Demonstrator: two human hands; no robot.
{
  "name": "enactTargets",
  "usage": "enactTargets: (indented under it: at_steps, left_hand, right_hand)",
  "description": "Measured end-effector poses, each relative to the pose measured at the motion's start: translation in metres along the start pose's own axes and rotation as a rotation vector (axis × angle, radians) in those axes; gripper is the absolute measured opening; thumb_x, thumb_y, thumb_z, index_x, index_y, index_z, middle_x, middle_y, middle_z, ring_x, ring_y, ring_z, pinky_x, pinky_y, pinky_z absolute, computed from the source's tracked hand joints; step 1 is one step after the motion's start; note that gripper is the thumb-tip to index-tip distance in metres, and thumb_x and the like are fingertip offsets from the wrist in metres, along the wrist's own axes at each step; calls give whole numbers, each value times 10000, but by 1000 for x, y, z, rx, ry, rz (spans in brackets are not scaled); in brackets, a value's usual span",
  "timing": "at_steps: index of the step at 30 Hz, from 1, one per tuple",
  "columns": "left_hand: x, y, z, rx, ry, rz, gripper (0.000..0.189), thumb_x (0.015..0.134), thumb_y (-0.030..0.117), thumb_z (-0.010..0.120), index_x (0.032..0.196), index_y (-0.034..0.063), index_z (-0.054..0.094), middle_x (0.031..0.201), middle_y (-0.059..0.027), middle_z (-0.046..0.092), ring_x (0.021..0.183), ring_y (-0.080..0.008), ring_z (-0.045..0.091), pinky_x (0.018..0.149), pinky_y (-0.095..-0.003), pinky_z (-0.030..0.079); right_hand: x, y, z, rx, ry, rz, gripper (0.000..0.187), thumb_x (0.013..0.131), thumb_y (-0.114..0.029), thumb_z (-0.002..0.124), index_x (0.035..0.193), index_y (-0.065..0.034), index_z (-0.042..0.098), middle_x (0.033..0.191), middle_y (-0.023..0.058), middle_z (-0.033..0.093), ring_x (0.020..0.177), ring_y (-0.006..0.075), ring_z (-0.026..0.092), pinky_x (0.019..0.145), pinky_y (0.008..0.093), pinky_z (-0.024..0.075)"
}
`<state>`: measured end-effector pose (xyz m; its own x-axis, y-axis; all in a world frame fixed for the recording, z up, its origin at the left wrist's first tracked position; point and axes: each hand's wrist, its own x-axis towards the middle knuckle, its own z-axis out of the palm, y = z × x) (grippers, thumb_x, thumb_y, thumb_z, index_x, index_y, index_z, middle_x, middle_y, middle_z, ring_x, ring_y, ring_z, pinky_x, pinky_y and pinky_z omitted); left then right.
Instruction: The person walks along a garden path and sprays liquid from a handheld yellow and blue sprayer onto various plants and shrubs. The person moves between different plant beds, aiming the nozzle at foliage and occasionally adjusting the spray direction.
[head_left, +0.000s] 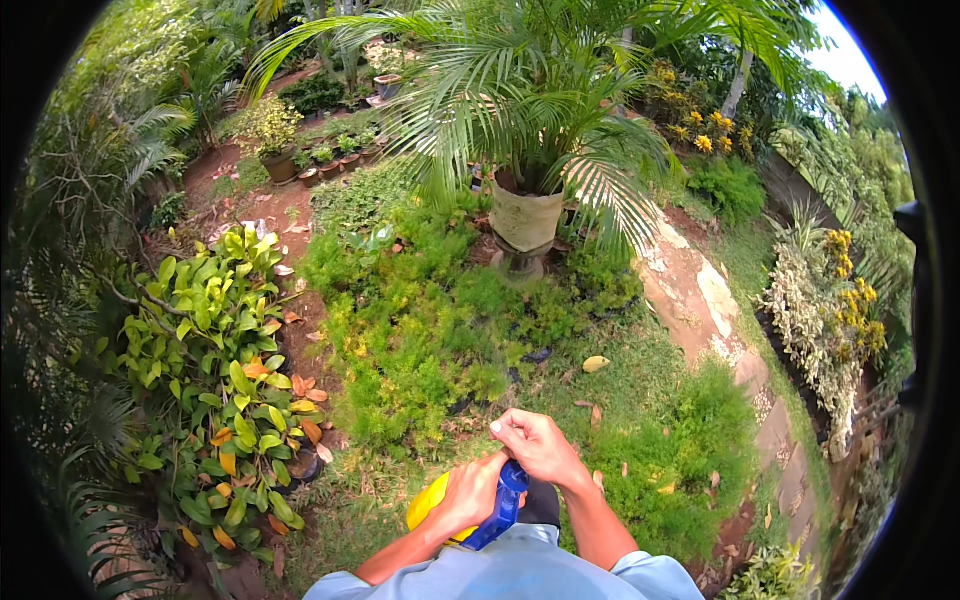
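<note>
Close to my body is a hand sprayer with a yellow body and a blue plastic head. My left hand wraps over it, its palm across the yellow part and its fingers reaching to the blue head's front end. Just ahead, my right hand has its fingers curled and its thumb bent inward. It meets the left fingertips beside the round blue end. Whether the right fingers pinch the sprayer's tip or some small thing is hidden.
Feathery green ground plants spread ahead, around a palm in a pale pot. Leafy potted plants crowd the left. A stone path curves along the right, past a low fern-like clump. Small pots line the far left bed.
</note>
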<state>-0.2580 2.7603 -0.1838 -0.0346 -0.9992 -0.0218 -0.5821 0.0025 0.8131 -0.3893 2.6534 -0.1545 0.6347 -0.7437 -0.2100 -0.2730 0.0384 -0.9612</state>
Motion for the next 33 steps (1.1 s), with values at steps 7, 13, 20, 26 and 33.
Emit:
enactTargets:
  at_steps: [7, 13, 20, 26, 33]
  left_hand:
    - [47, 11, 18, 13, -10, 62, 478, 790, 302, 783, 1182, 97, 602, 974, -193, 718, 865, -445, 688, 736, -539, 531]
    - [97, 37, 35, -4, -4, 144, 472, 808, 259, 779, 1213, 116, 584, 1022, -171, 719, 898, -428, 693, 738, -517, 539]
    - [160, 64, 68, 7, -37, 194, 492, 783, 243, 768, 1213, 108, 570, 1020, -171, 714, 894, -419, 695, 737, -517, 541]
    - [204, 79, 96, 77, -38, 236, 499, 778, 241, 754, 1213, 78, 570, 971, -215, 706, 840, -462, 679, 712, -557, 525]
    - [251, 98, 141, 70, -169, 247, 463, 803, 247, 749, 1196, 70, 577, 947, -215, 711, 817, -469, 674, 690, -568, 514]
  right_hand:
    - [14, 2, -47, 34, 33, -32, 273, 1032, -284, 647, 907, -42, 657, 663, -81, 514, 602, 13, 422, 517, 241, 348]
    - [21, -45, -155, 249, 177, -153, 262, 1030, -250, 659, 848, -67, 612, 626, -103, 470, 475, -7, 346, 430, 207, 261]
    - [10, -72, -276, -43, 227, -290, 388, 1079, -324, 548, 802, -55, 590, 596, -85, 411, 533, 20, 338, 479, 258, 262]
    - [44, 16, -221, -177, 269, -88, 406, 1038, -303, 569, 772, 2, 593, 636, 17, 535, 617, 88, 464, 554, 320, 388]
    - [31, 59, -286, -81, 352, -104, 336, 1021, -280, 602, 836, -1, 622, 616, 31, 547, 590, 76, 473, 526, 316, 389]
